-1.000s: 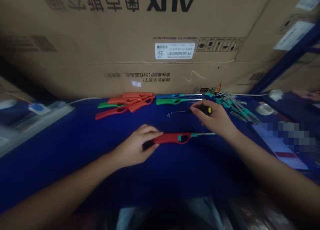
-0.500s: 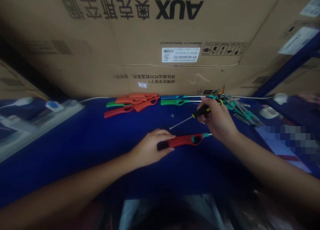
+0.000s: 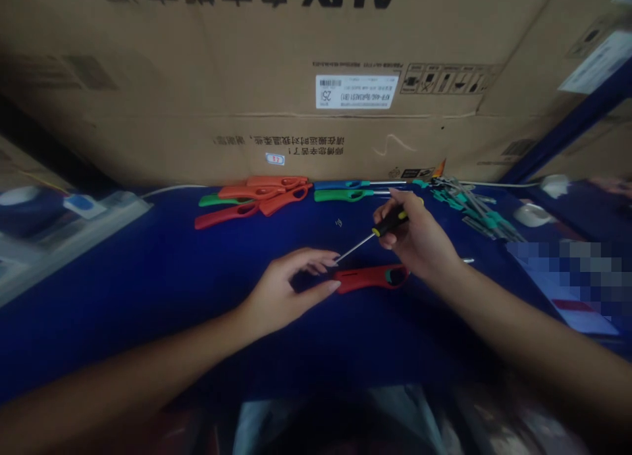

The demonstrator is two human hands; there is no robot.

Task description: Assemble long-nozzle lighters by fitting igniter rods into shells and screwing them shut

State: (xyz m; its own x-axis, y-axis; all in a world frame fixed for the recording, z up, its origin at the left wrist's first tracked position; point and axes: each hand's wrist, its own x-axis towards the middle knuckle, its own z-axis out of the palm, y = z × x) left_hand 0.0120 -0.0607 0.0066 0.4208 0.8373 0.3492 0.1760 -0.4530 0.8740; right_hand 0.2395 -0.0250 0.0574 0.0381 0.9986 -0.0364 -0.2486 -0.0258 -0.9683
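Note:
A red long-nosed lighter (image 3: 369,278) with a black end lies flat on the blue table (image 3: 148,277) in front of me. My left hand (image 3: 291,287) is curled round its black end, thumb and fingers pinching it. My right hand (image 3: 419,234) grips a screwdriver (image 3: 380,231) with a black and yellow handle. Its thin shaft slants down to the left and the tip sits at the lighter's body, just beside my left fingertips. A tiny screw (image 3: 338,222) lies on the cloth behind.
Red, orange and green lighters (image 3: 251,201) are heaped at the back, beside a blue and a green one (image 3: 353,190). Teal-tipped metal parts (image 3: 469,208) are piled at the right. A large cardboard box (image 3: 296,80) walls off the back. A white tray (image 3: 64,231) stands left.
My right hand lifted the screwdriver off the cloth and swung its tip down onto the red lighter. The left hand shifted along the lighter's black end.

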